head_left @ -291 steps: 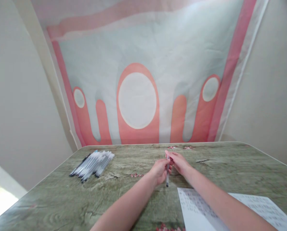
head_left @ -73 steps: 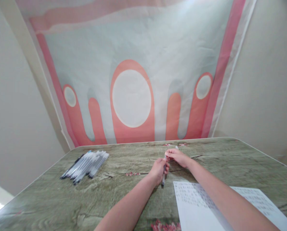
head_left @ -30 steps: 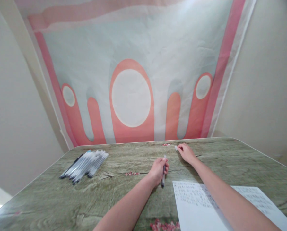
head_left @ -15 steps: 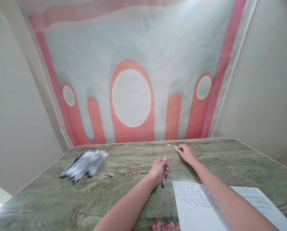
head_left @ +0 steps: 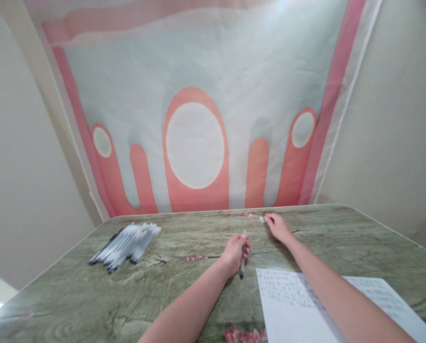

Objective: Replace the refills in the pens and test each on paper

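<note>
My left hand point(head_left: 237, 252) is closed around a pen point(head_left: 242, 267), a clear-barrelled one with a dark lower end. It holds the pen nearly upright in view, low over the table's middle. Farther back and to the right, my right hand point(head_left: 278, 226) has its fingertips pinched together at a small whitish piece point(head_left: 261, 219) at the tabletop. The piece is too small to name surely. Its near end meets the fingertips, and most of it shows. Over on the left lies a pile of similar pens point(head_left: 127, 244), clear with dark ends.
Sheets of paper with handwriting point(head_left: 288, 305) lie at the front right, partly under my right forearm. The wood-patterned table point(head_left: 91, 305) bears printed pink blossoms. Behind its far edge hangs a pink and grey backdrop point(head_left: 195, 200), with plain walls on both sides.
My right hand has shifted very slightly to the right, and a little more of the whitish piece shows. My left hand and the pen have not visibly moved.
</note>
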The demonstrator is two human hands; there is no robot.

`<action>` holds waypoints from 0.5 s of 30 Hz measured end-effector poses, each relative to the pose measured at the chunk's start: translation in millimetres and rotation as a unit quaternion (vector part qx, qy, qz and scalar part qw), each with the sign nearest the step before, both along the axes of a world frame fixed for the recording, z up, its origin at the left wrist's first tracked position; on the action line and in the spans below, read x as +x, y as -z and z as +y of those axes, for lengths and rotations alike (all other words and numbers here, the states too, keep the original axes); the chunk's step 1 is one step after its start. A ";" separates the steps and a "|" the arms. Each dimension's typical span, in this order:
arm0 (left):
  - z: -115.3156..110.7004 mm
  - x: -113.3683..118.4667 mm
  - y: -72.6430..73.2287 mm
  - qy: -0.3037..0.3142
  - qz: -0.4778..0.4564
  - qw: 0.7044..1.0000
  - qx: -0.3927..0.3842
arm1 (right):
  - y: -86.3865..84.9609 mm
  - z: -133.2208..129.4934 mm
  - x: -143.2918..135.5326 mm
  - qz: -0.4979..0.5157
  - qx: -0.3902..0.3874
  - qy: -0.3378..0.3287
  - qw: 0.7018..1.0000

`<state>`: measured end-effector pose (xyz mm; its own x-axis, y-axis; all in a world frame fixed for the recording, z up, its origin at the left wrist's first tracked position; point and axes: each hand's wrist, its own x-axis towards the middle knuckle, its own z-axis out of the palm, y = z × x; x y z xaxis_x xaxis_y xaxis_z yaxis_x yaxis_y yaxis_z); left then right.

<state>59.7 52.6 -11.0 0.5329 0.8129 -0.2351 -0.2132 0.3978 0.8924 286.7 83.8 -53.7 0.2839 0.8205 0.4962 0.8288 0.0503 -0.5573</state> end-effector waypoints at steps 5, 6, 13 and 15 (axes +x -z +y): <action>0.3 0.3 0.3 -0.002 0.004 1.000 0.003 | 1.5 2.2 1.7 0.005 -0.009 0.016 1.000; 0.3 0.3 0.3 -0.003 0.006 1.000 0.003 | 1.6 2.6 2.7 0.008 -0.009 0.028 1.000; 1.7 0.3 1.8 0.000 0.002 1.000 0.001 | -1.2 1.0 16.8 0.000 -0.059 0.067 0.996; 2.1 0.1 2.7 0.003 -0.003 1.000 0.000 | -3.3 -1.1 20.7 -0.011 -0.089 0.046 0.995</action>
<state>59.8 54.6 -13.8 0.5398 0.8093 -0.2318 -0.2155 0.3990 0.8913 307.4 82.7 -50.5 0.3526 0.8670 0.3520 0.8373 -0.1243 -0.5324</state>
